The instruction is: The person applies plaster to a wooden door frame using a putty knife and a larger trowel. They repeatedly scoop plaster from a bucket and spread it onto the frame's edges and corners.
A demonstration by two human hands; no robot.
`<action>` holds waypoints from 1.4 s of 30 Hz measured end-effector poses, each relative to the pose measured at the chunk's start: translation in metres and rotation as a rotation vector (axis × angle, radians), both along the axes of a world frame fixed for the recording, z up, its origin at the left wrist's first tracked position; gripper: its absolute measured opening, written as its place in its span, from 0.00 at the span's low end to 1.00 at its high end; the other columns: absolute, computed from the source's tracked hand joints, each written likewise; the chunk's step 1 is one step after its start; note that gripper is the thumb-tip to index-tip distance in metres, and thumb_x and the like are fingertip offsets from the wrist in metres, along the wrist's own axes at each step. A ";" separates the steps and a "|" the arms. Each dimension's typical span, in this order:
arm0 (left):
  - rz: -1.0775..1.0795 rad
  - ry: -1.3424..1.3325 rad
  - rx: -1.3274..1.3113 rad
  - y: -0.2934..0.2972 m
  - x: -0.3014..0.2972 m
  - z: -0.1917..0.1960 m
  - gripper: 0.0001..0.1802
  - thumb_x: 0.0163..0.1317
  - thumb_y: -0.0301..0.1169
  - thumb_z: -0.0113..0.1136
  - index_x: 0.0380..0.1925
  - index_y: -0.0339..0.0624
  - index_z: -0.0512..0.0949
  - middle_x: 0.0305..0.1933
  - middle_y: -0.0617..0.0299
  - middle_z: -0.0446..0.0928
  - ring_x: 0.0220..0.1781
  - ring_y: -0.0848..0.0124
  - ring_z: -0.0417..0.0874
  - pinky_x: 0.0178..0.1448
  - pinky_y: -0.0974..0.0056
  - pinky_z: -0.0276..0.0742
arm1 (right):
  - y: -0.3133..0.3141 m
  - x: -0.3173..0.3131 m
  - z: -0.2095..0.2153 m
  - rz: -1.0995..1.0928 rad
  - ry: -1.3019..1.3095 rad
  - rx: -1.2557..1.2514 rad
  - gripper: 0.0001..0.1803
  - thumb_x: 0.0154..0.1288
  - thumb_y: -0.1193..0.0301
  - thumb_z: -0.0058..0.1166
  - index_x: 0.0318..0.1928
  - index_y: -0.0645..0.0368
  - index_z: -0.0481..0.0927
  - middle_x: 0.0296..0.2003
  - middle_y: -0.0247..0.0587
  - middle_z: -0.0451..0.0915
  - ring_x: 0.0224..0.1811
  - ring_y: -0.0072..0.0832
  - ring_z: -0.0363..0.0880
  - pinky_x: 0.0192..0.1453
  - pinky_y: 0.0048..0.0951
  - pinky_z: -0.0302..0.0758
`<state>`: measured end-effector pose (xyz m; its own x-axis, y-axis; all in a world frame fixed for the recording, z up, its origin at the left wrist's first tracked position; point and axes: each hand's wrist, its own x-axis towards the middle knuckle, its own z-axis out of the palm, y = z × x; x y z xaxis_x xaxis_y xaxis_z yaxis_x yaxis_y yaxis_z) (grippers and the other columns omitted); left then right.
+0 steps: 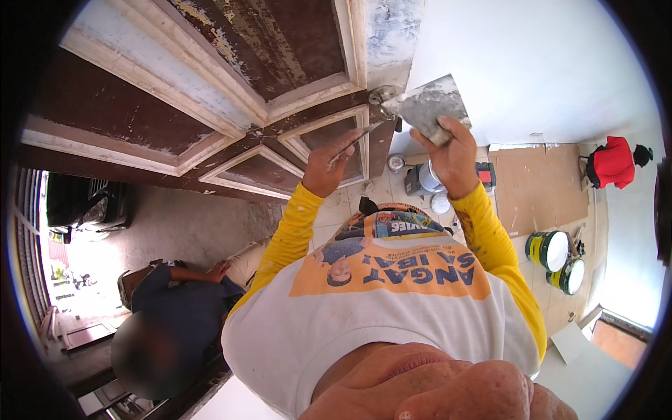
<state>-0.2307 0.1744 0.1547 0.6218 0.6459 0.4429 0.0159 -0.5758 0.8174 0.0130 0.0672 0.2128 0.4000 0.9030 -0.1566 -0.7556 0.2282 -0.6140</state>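
Observation:
In my left hand [327,164], the fingers are closed around a thin putty knife [366,133], seen nearly edge-on. My right hand [451,155] grips a square metal plate [432,105] by its lower edge, and pale putty is smeared over its face. Both tools are raised in front of a brown panelled door [301,119]. Whitish filler covers the door's mouldings, and its panels show scraped, peeling paint. A round doorknob [383,95] sits at the door's edge, close to the plate's left corner. I cannot tell whether the plate touches it.
On the tiled floor stand two paint buckets [556,252], a small can [396,163] and a grey container [420,179]. Brown cardboard [539,189] lies beyond. A person in dark clothing [178,308] is at lower left. Someone in a red shirt [614,162] is far right, near the white wall [532,70].

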 end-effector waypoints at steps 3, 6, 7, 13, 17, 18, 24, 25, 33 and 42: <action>0.043 0.065 -0.090 -0.004 -0.006 -0.006 0.19 0.73 0.32 0.56 0.60 0.37 0.78 0.61 0.48 0.80 0.65 0.58 0.81 0.67 0.61 0.73 | 0.027 0.001 -0.026 -0.022 -0.052 0.009 0.13 0.70 0.75 0.48 0.51 0.70 0.74 0.48 0.52 0.82 0.53 0.42 0.83 0.59 0.48 0.85; 0.056 0.079 -0.143 -0.011 -0.009 -0.014 0.19 0.74 0.34 0.56 0.61 0.38 0.78 0.60 0.48 0.81 0.64 0.58 0.81 0.66 0.62 0.73 | 0.049 -0.005 -0.039 -0.018 -0.078 -0.008 0.13 0.72 0.75 0.47 0.51 0.72 0.73 0.49 0.54 0.80 0.54 0.42 0.82 0.61 0.48 0.84; 0.063 0.064 -0.160 -0.013 -0.010 -0.018 0.20 0.74 0.35 0.56 0.61 0.38 0.78 0.60 0.48 0.81 0.63 0.58 0.82 0.66 0.62 0.73 | 0.056 -0.007 -0.043 -0.012 -0.078 -0.011 0.12 0.72 0.75 0.47 0.51 0.72 0.73 0.50 0.54 0.80 0.54 0.42 0.82 0.61 0.48 0.84; 0.096 0.097 -0.200 -0.017 -0.022 -0.018 0.20 0.74 0.35 0.56 0.62 0.37 0.77 0.58 0.48 0.82 0.60 0.65 0.82 0.64 0.64 0.72 | 0.076 -0.014 -0.057 -0.004 -0.178 0.058 0.12 0.74 0.75 0.46 0.51 0.73 0.72 0.50 0.54 0.79 0.53 0.41 0.81 0.63 0.49 0.83; 0.106 0.082 -0.191 -0.017 -0.026 -0.019 0.20 0.74 0.34 0.56 0.62 0.36 0.77 0.57 0.49 0.83 0.58 0.71 0.80 0.63 0.65 0.72 | 0.093 0.005 -0.105 -0.101 -0.918 0.073 0.15 0.67 0.76 0.58 0.50 0.73 0.75 0.34 0.49 0.74 0.46 0.35 0.76 0.58 0.39 0.82; 0.117 0.083 -0.194 -0.018 -0.027 -0.019 0.20 0.74 0.34 0.56 0.62 0.36 0.77 0.57 0.49 0.83 0.58 0.71 0.80 0.63 0.65 0.72 | 0.095 0.004 -0.103 -0.106 -0.957 0.080 0.16 0.65 0.76 0.62 0.50 0.72 0.76 0.30 0.48 0.74 0.43 0.34 0.75 0.55 0.36 0.82; 0.134 0.094 -0.195 -0.019 -0.028 -0.023 0.21 0.74 0.34 0.57 0.61 0.35 0.77 0.56 0.49 0.83 0.57 0.70 0.80 0.63 0.65 0.72 | 0.117 0.031 -0.090 -0.085 -0.973 0.063 0.13 0.64 0.74 0.61 0.43 0.72 0.78 0.32 0.47 0.77 0.37 0.39 0.79 0.46 0.38 0.79; 0.152 0.090 -0.182 -0.020 -0.030 -0.026 0.21 0.74 0.35 0.57 0.62 0.35 0.77 0.56 0.49 0.84 0.57 0.70 0.81 0.62 0.65 0.72 | 0.104 0.033 -0.064 -0.041 -1.001 0.050 0.10 0.69 0.77 0.52 0.45 0.74 0.74 0.41 0.51 0.77 0.45 0.40 0.79 0.56 0.45 0.80; 0.163 0.110 -0.222 -0.023 -0.031 -0.025 0.21 0.73 0.36 0.58 0.61 0.37 0.77 0.53 0.49 0.84 0.52 0.72 0.83 0.57 0.66 0.75 | 0.064 0.009 -0.032 -0.052 0.017 -0.018 0.10 0.73 0.77 0.45 0.45 0.75 0.72 0.49 0.56 0.78 0.53 0.47 0.80 0.63 0.53 0.82; 0.139 0.127 -0.225 -0.017 -0.030 -0.028 0.22 0.73 0.36 0.58 0.61 0.35 0.77 0.54 0.45 0.83 0.56 0.66 0.83 0.62 0.64 0.74 | 0.088 0.000 -0.063 -0.071 -0.733 0.025 0.08 0.73 0.78 0.45 0.42 0.74 0.73 0.44 0.52 0.78 0.51 0.40 0.80 0.60 0.50 0.84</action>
